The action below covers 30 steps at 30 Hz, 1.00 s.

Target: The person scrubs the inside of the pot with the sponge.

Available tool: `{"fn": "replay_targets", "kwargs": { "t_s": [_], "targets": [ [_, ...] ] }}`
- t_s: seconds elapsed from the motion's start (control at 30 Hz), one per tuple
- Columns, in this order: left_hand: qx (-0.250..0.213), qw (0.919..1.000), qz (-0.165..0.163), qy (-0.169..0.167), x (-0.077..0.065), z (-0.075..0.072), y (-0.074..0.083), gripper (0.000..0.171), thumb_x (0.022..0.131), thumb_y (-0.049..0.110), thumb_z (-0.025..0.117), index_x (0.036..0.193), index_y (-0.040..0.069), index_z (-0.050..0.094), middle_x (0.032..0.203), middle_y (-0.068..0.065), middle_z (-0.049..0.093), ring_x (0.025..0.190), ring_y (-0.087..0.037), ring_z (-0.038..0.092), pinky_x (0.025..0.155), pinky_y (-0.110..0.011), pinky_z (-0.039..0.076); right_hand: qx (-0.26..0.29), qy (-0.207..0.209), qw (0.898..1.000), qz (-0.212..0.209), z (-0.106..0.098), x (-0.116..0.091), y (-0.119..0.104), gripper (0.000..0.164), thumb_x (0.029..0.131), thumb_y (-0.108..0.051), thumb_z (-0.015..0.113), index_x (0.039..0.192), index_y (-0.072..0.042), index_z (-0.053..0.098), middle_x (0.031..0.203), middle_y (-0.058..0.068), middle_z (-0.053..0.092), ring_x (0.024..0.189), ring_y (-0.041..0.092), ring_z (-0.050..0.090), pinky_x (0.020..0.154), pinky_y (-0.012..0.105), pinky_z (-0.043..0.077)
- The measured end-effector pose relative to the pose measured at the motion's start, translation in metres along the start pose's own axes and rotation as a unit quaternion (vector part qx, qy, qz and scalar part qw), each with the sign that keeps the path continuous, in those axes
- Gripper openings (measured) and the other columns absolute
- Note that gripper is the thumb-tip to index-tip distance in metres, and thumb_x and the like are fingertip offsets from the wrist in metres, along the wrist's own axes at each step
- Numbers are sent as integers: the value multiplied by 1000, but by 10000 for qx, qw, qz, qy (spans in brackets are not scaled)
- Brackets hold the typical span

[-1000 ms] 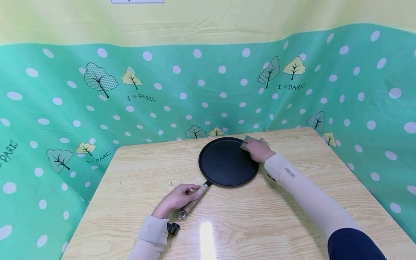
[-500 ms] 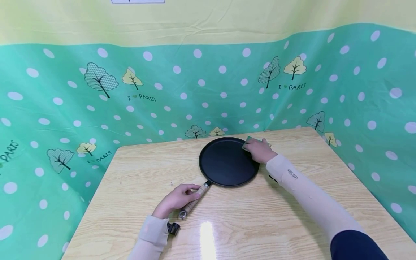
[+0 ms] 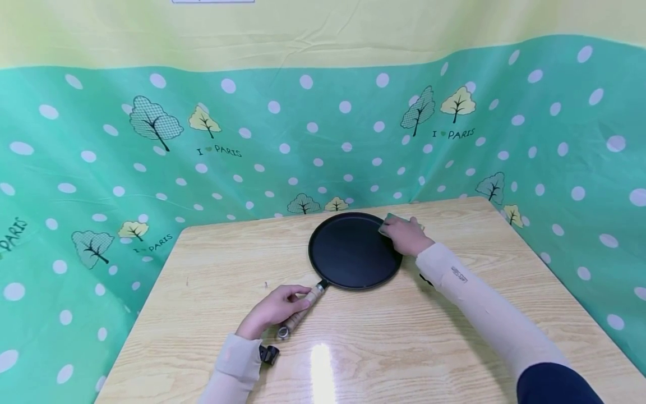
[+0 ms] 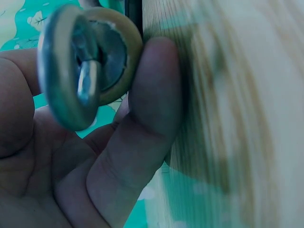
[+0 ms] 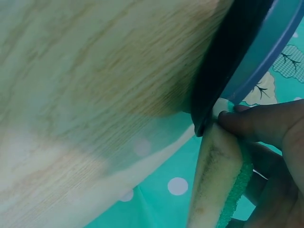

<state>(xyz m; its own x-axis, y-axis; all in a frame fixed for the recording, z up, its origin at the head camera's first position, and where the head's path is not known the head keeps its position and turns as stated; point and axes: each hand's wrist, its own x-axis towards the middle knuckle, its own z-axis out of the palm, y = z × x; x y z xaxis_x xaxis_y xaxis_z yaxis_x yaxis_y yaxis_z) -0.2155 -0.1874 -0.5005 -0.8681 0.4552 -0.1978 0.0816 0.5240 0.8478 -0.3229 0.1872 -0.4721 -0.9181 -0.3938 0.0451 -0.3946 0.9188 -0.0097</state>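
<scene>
A flat round black frying pan (image 3: 353, 252) lies on the wooden table, its handle (image 3: 300, 315) pointing toward the near left. My left hand (image 3: 275, 308) grips that handle between thumb and fingers. The handle's metal hanging ring (image 4: 59, 71) shows close up in the left wrist view, with a fingertip low against the tabletop. At the pan's far right rim, my right hand (image 3: 406, 235) pinches a scouring sponge (image 5: 216, 175), pale yellow with a green rough side. In the right wrist view, the sponge's upper end meets the pan's edge and the rest of it hangs outside the rim.
The light wooden table (image 3: 227, 264) reaches back to a green dotted curtain (image 3: 262, 140), which also stands along both sides. A dark wrist-worn device (image 3: 270, 354) sits by the left cuff. Light reflects off the table's near part.
My right hand has slid slightly to the right with the sponge, outward at the pan's rim. The left hand and the pan stay where they were.
</scene>
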Motion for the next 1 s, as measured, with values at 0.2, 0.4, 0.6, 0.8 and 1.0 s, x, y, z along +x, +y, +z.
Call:
{"fn": "replay_targets", "kwargs": {
  "t_s": [0.2,0.4,0.6,0.8,1.0],
  "targets": [
    [2,10000,-32,-23,0,0,1,40,104,14,68,140,-2,66,87,-6,57,76,-19,50,67,-32,43,-26,-16,10000,31,-2,-5,-1,43,95,11,67,133,-8,73,138,17,66,133,39,57,104,81,35],
    [8,10000,-47,14,0,0,1,40,103,15,69,139,-2,66,88,-6,57,77,-19,50,67,-32,43,-29,-42,10000,63,-4,-10,-3,43,95,12,66,132,-8,74,136,16,67,129,39,60,103,80,37],
    [8,10000,-26,9,-1,0,1,40,104,15,68,139,-3,65,88,-6,58,76,-19,50,66,-32,43,16,-158,9998,108,-5,-12,-4,42,95,11,68,132,-8,74,137,17,66,132,40,58,104,80,36],
    [-31,10000,-38,-12,-1,-1,1,40,104,14,68,140,-3,65,88,-6,58,76,-19,51,67,-33,44,75,-305,9994,135,-8,-17,-5,44,94,13,68,132,-8,74,138,16,66,133,40,57,104,81,34],
    [-12,10000,6,-10,-1,-1,1,40,104,14,68,139,-4,65,87,-6,58,77,-19,51,70,-34,44,150,-360,9991,156,-11,-23,-7,45,93,14,68,132,-8,74,138,18,66,132,40,58,104,82,33]
  ]
}}
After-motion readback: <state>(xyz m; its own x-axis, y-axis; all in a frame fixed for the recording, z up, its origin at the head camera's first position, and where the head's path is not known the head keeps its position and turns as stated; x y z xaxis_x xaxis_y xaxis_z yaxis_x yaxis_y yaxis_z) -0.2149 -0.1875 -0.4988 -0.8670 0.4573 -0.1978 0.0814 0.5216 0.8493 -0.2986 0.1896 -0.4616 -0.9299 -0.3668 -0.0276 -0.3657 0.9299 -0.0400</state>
